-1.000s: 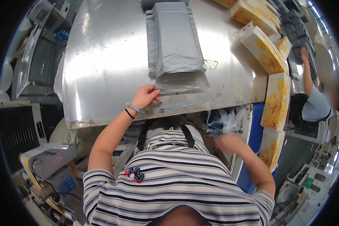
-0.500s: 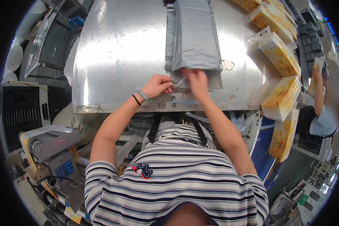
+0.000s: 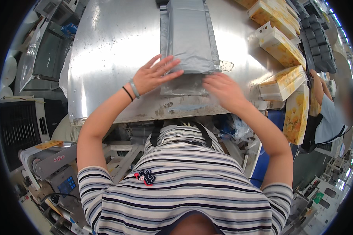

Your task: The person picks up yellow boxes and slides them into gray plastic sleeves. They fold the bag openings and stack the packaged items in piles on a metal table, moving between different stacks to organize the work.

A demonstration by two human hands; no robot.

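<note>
Landmark: the long grey plastic mailer pouch [image 3: 189,37], lying flat and lengthwise on the dull, scuffed sheet-metal tabletop [image 3: 106,51], its near end close to the table's front edge.

Left hand [image 3: 155,75]: laid palm-down on the pouch's near left corner, fingers spread and straight, tips reaching onto the grey film. It presses flat; nothing is clasped. A pale bangle [image 3: 134,88] and a thin dark band sit on the wrist.

Right hand [image 3: 222,91]: at the pouch's near right corner, palm down, fingers loosely bent over the flattened clear-grey flap [image 3: 183,85] at the pouch's near end. Fingertips touch the film; whether any of it is pinched underneath cannot be told from this angle.

The flap lies between the two hands, thinner and flatter than the filled body of the pouch beyond it.

Right of the pouch: yellow-and-white printed cardboard cartons [image 3: 281,47], several stacked and leaning along the table's right edge, some standing on end lower down. Farther right than the cartons, a dark segmented strip of blocks [image 3: 315,37].

Beyond the cartons, another person in a light blue top [image 3: 327,121], one arm raised toward the boxes; well apart from the pouch.

Left of the pouch, off the table: grey machine housings [image 3: 47,58]. Lower left, a small unit with a blue keypad panel [image 3: 68,183].

The wearer's striped shirt fills the bottom of the view.
</note>
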